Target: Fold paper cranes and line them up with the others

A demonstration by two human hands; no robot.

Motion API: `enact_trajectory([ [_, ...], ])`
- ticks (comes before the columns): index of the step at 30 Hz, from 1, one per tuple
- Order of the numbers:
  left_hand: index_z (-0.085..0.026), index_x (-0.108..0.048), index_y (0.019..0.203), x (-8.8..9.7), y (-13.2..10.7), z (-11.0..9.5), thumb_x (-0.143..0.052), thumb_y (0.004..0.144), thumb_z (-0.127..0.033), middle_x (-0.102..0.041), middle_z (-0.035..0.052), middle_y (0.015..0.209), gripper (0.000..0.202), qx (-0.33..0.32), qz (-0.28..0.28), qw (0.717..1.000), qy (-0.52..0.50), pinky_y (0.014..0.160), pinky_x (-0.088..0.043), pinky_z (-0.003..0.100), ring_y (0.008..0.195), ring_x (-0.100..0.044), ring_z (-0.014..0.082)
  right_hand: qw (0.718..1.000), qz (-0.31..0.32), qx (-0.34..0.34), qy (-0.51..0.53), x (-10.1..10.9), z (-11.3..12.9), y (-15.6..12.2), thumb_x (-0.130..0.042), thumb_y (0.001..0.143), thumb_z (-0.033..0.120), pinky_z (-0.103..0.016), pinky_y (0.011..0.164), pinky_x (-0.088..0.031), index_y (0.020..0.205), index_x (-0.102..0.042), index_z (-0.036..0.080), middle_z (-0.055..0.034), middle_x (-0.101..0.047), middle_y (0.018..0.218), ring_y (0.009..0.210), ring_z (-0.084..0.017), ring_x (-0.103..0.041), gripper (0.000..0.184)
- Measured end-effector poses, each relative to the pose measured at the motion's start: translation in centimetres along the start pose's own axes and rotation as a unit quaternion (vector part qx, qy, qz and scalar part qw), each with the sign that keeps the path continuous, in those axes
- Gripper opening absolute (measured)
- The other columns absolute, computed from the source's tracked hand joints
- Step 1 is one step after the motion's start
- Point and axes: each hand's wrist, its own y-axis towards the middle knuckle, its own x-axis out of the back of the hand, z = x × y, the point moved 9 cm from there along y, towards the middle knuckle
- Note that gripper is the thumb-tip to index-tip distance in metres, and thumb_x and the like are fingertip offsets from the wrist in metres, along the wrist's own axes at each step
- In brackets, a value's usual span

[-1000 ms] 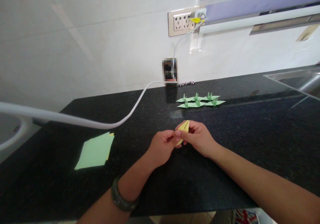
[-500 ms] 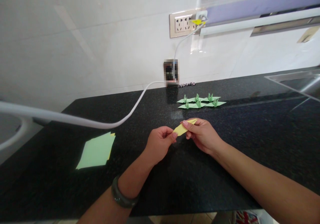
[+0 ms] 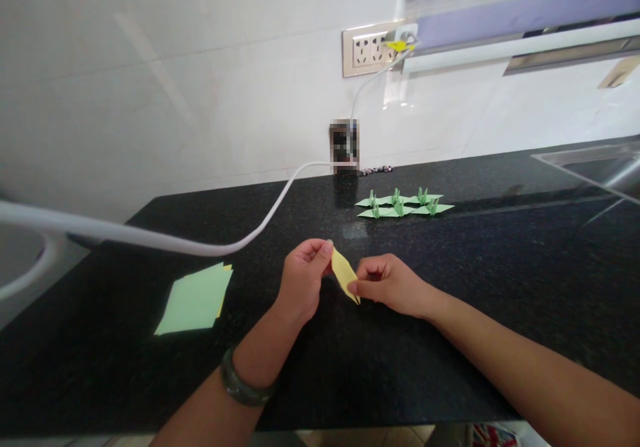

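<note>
A small yellow folded paper, long and diamond-like, is held above the dark counter. My left hand pinches its upper end between thumb and finger. Lower down, my right hand grips it near the pointed end, which shows a split tip. Beyond both hands, several green paper cranes stand in two rows. To the left of my left hand lies a stack of pale green paper sheets, with yellow edges peeking out at its right side.
A thick white cable crosses the counter's left side towards a blurred, upright object at the wall. Beside that lies a beaded string. A wall socket holds a plug. A metal sink edge lies at far right.
The yellow folded paper has turned so its split pointed end now faces down and right. My left hand has risen to its top, while my right hand has moved lower.
</note>
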Motion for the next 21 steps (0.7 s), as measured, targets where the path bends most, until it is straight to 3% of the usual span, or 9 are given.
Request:
enact_trajectory([
  [6,-0.012,-0.06,0.077,-1.1,-0.4,0.9,-0.066,0.062,-0.032,-0.06,0.0003,0.066,0.025,0.032,0.053,0.997,0.05,0.06,-0.045,0.024,0.059,-0.054,0.0091,0.995,-0.089,0.008,0.039,1.5,0.4,-0.1,-0.061,0.067,0.034,-0.017,0.037,-0.029,0.056,-0.053,0.014,0.0054,-0.045,0.045,0.038,-0.004,-0.037,0.024],
  [10,-0.012,-0.061,0.072,-0.9,-0.4,1.0,-0.065,0.063,-0.029,-0.061,0.0009,0.063,0.02,0.03,0.043,0.996,0.074,0.06,-0.045,0.024,0.057,-0.055,0.0098,0.996,-0.081,0.017,0.024,1.5,0.3,0.1,-0.061,0.066,0.034,-0.018,0.039,-0.032,0.059,-0.054,0.014,0.0041,-0.048,0.05,0.041,-0.005,-0.04,0.023],
  [16,-0.01,-0.062,0.075,-1.2,-0.6,1.3,-0.063,0.065,-0.029,-0.06,0.0019,0.062,0.021,0.045,0.049,0.994,0.091,0.06,-0.045,0.025,0.057,-0.055,0.01,0.982,-0.151,0.098,0.064,2.7,1.3,-0.1,-0.063,0.067,0.026,-0.018,0.044,-0.037,0.077,-0.051,0.017,0.0039,-0.05,0.061,0.05,-0.006,-0.045,0.018],
  [21,-0.014,-0.055,0.085,-1.5,-0.8,0.9,-0.064,0.064,-0.022,-0.061,0.0008,0.07,0.024,0.025,0.043,0.997,0.064,0.056,-0.045,0.022,0.06,-0.056,0.0097,0.985,-0.136,0.087,0.058,2.5,1.2,0.1,-0.061,0.068,0.027,-0.019,0.046,-0.038,0.075,-0.052,0.016,0.0023,-0.052,0.063,0.05,-0.006,-0.045,0.016],
])
